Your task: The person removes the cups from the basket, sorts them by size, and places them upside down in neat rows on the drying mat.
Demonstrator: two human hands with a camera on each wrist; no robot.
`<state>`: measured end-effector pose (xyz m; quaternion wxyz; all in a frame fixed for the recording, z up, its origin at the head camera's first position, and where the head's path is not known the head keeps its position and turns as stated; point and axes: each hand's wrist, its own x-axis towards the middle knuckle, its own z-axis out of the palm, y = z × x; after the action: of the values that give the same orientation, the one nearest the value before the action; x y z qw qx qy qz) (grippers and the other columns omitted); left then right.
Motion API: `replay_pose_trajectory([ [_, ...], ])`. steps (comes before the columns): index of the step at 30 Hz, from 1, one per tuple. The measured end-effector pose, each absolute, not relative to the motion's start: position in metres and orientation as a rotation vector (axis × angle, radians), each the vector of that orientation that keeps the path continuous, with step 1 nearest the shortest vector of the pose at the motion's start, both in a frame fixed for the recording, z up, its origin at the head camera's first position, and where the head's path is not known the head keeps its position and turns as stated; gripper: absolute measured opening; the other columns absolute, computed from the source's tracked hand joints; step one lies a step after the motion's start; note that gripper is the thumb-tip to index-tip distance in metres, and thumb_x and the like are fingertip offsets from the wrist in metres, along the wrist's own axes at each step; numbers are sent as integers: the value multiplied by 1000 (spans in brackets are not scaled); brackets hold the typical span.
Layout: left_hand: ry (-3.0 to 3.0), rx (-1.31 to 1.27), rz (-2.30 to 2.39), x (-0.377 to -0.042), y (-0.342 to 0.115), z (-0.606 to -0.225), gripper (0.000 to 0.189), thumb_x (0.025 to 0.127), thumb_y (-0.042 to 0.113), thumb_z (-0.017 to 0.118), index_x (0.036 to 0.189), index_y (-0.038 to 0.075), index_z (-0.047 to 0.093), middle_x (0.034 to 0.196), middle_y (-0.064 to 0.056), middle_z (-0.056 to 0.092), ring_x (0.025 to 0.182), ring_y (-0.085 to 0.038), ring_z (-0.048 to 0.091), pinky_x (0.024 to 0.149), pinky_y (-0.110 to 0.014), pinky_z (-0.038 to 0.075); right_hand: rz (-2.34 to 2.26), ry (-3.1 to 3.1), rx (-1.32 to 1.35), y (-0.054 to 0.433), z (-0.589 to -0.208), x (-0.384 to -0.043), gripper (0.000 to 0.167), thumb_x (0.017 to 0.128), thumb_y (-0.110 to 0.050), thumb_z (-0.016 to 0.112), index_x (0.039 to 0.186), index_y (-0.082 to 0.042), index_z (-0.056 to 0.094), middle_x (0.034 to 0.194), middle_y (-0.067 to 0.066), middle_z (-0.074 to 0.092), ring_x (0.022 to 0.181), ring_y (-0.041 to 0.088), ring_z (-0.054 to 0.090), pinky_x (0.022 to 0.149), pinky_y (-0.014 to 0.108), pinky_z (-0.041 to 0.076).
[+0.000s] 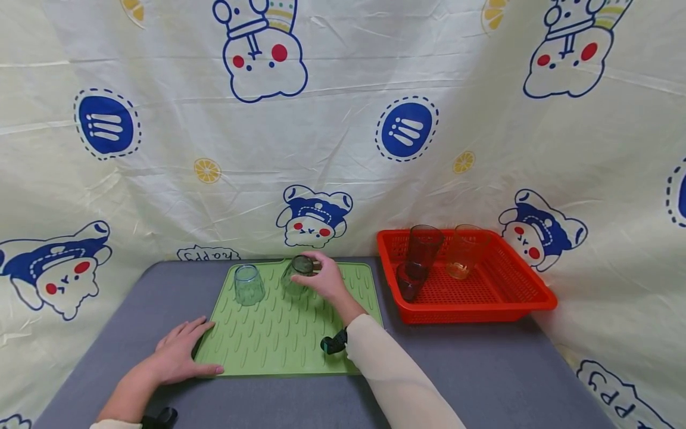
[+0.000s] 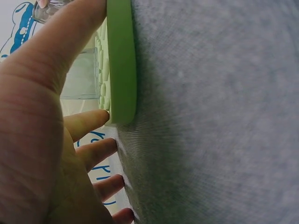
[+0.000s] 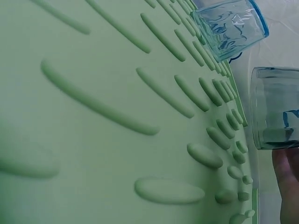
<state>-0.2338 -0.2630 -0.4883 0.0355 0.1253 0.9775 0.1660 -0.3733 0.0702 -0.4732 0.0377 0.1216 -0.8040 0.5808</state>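
Right hand (image 1: 327, 280) reaches in from the right, forearm slanting up and left over the green mat (image 1: 268, 339), thumb and fingers curled round the gray glass (image 1: 293, 284). Glass is over the far middle of the mat, tilted in the head view; right-wrist view shows a gap under it, so it looks just off the surface.

Left hand (image 1: 179, 354) is spread wide at the mat's near-left corner: thumb along the front edge, index tip at the corner, other fingers on the gray table (image 1: 471, 369). Holding nothing.

Blue-rimmed glass (image 1: 249, 290) stands on the mat, left of the gray one. Red basket (image 1: 477, 313), right of the mat, has a tall dark glass (image 1: 426, 241), a short dark glass (image 1: 411, 286) and an amber glass (image 1: 463, 256).

Visibility: right-wrist view cuts the gray glass at the right edge and shows only part of the gripping hand. Left-wrist view crops the thumb tip and the gray glass, top left. Basket wall hides the lower end of the dark glasses; whether they touch, can't tell.
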Motion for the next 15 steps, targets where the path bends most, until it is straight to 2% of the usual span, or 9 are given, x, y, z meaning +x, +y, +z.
replay_pose_trajectory([
  [7, 3003, 378, 512, -233, -263, -488, 106, 71, 66, 83, 150, 4, 48, 156, -27, 42, 138, -61, 35, 100, -81, 33, 1786, -2471, 340, 65, -477, -376, 60, 77, -27, 92, 130, -16, 63, 125, 7, 66, 109, 23, 66, 91, 37, 59],
  [15, 3006, 375, 512, -232, -262, -487, 107, 71, 66, 83, 150, 4, 48, 156, -27, 42, 138, -60, 36, 100, -80, 33, 1736, -2519, 343, 66, -481, -375, 63, 77, -33, 92, 132, -19, 64, 125, 3, 69, 113, 22, 66, 95, 39, 57],
])
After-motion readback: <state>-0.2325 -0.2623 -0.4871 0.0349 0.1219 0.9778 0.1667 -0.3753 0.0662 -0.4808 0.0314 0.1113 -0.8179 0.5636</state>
